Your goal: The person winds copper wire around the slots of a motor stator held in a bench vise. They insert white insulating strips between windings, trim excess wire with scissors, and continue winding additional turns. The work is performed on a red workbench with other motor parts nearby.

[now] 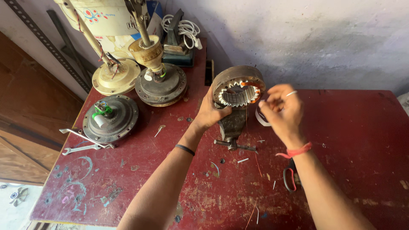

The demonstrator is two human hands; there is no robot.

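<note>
A round metal motor stator (238,88) with toothed slots and copper winding stands clamped upright in a small bench vise (233,127) on a red table (140,179). My left hand (209,111) grips the stator's lower left rim. Just to the right of the stator, my right hand (282,110) has its fingers pinched together on a thin copper wire; a white strip (260,119) hangs beneath it. A ring sits on one finger and a red thread circles the wrist.
Three fan motor housings (111,118) (161,87) (116,76) sit at the table's back left, with spanners (83,142) beside them. A coiled white cable (185,30) lies by the wall. Scissors (290,179) rest near my right forearm. Wire scraps litter the table.
</note>
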